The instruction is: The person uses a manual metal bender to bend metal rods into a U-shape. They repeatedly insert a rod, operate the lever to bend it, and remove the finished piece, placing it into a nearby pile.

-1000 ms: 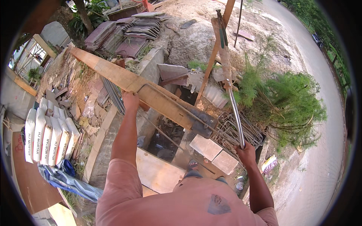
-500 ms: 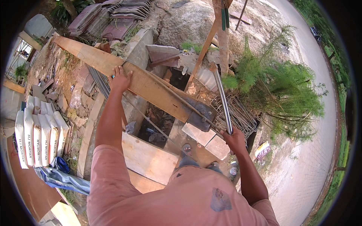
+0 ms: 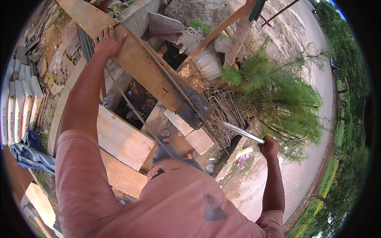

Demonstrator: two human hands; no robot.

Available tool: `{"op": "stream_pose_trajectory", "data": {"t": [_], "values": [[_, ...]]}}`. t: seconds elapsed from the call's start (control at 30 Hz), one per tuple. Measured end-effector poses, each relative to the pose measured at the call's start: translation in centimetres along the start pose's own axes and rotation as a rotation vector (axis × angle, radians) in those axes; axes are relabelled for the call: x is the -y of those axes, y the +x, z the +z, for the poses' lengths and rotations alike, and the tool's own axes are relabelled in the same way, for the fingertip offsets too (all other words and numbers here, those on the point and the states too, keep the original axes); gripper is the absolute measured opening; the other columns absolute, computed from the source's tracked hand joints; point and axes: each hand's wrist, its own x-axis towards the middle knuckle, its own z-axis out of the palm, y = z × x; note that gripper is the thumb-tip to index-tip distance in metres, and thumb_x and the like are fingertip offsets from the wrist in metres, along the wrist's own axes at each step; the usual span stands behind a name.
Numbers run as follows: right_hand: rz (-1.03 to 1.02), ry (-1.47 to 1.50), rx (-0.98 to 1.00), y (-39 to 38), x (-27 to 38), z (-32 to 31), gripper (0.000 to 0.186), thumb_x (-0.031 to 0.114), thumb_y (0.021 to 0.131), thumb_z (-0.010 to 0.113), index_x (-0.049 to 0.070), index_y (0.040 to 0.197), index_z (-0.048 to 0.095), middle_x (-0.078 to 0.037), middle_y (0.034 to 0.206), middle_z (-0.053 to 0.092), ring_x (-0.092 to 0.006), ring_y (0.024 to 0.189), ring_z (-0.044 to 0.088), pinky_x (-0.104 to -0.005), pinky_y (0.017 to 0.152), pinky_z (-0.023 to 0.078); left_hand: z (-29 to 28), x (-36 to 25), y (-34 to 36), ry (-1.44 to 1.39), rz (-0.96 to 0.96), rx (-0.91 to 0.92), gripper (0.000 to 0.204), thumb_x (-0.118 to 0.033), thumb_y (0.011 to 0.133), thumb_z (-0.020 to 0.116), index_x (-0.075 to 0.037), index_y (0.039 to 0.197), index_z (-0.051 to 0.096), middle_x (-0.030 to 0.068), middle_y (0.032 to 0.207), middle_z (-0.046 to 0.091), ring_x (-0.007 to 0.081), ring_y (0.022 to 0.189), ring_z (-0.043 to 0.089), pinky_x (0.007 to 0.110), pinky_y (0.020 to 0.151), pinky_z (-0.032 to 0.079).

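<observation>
A long wooden board [image 3: 147,69] lies diagonally in front of me, with a thin steel rod [image 3: 177,87] along it and a dark metal block [image 3: 186,113] at its near end. My left hand [image 3: 109,41] rests on the board's upper part with fingers spread, beside the rod's bent end. My right hand [image 3: 269,147] grips the near end of a shiny steel pipe [image 3: 240,131], whose other end is low beside the metal block. Bent rebar pieces [image 3: 226,103] are piled behind it. A second long rod [image 3: 129,103] runs below the board toward my body.
White sacks [image 3: 20,103] and a blue tarp [image 3: 33,154] are at left. Below me are an open pit [image 3: 135,107], plywood sheets [image 3: 115,139], pale blocks [image 3: 198,141] and my sandalled feet [image 3: 164,137]. A bushy plant [image 3: 285,103], leaning timbers [image 3: 220,33] and a paved road [image 3: 317,75] are at right.
The pipe has swung from upright down toward horizontal, and my right hand has moved right. My left hand has spread its fingers on the board. The whole view has shifted.
</observation>
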Motion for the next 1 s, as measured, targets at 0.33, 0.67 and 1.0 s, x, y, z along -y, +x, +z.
{"op": "stream_pose_trajectory", "data": {"t": [0.33, 0.67, 1.0], "values": [[-0.568, -0.033, -0.051, 14.3, -2.0, -2.7, 0.026, 0.017, 0.07, 0.073, 0.009, 0.063, 0.049, -0.009, 0.06, 0.05, -0.0321, 0.056, 0.053, -0.0427, 0.051, 0.043, 2.1, 1.3, 0.9, 0.119, -0.008, -0.102, 0.086, -0.07, 0.091, 0.024, -0.011, 0.152, 0.011, 0.0106, 0.157, 0.015, 0.0295, 0.145, 0.012, 0.052, 0.115, 0.014], [-0.694, -0.069, 0.105, 21.2, -0.6, -2.2, 0.025, 0.015, 0.072, 0.073, 0.009, 0.065, 0.05, -0.008, 0.061, 0.051, -0.0298, 0.059, 0.054, -0.0419, 0.056, 0.044, -3.7, -0.6, -1.9, -0.113, -0.001, 0.091, 0.083, -0.063, 0.093, 0.027, -0.004, 0.15, 0.013, 0.0172, 0.156, 0.013, 0.0322, 0.145, 0.009, 0.046, 0.118, 0.01], [-0.528, -0.11, -0.185, 18.9, 0.1, -0.9, 0.027, 0.017, 0.077, 0.072, 0.008, 0.065, 0.049, -0.01, 0.065, 0.053, -0.0312, 0.065, 0.054, -0.042, 0.061, 0.04, -2.2, -0.3, -0.7, -0.104, -0.012, 0.056, 0.089, -0.068, 0.09, 0.029, -0.005, 0.151, 0.012, 0.0163, 0.157, 0.012, 0.0327, 0.145, 0.01, 0.048, 0.118, 0.009]]}}
